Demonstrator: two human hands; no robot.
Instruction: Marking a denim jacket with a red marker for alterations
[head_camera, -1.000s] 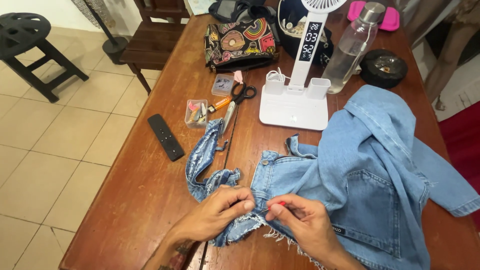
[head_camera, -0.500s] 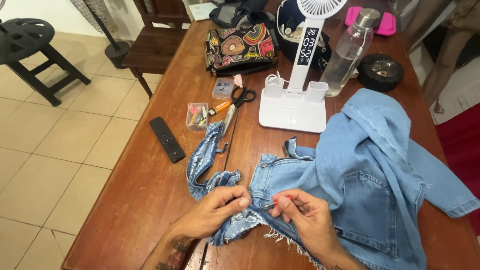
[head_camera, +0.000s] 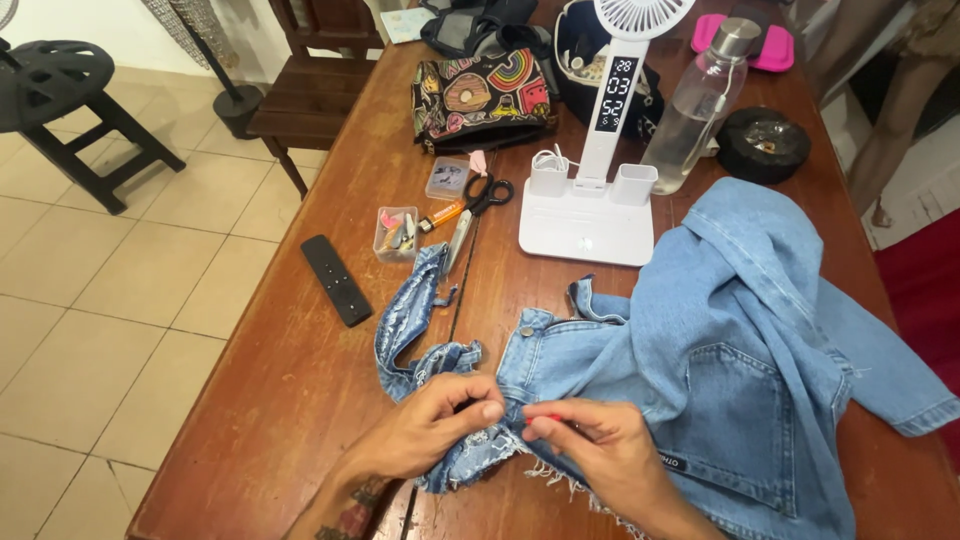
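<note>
- Hands are working together at the near table edge: our left hand (head_camera: 440, 425) is pinching the frayed hem of the denim garment (head_camera: 690, 370), fingers curled and pressed onto the cloth.
- Our right hand (head_camera: 590, 445) is pinching a small red thing (head_camera: 548, 419) between thumb and forefinger, just beside the left fingertips.
- We are seeing scissors (head_camera: 478, 205), a black remote (head_camera: 336, 279) and a white desk fan base (head_camera: 588, 218) lying farther back on the wooden table (head_camera: 270, 400).

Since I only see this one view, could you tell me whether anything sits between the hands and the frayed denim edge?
Nothing visible does: the left hand and right hand already pinch the frayed denim edge directly. The scissors and remote lie farther up the table.
</note>
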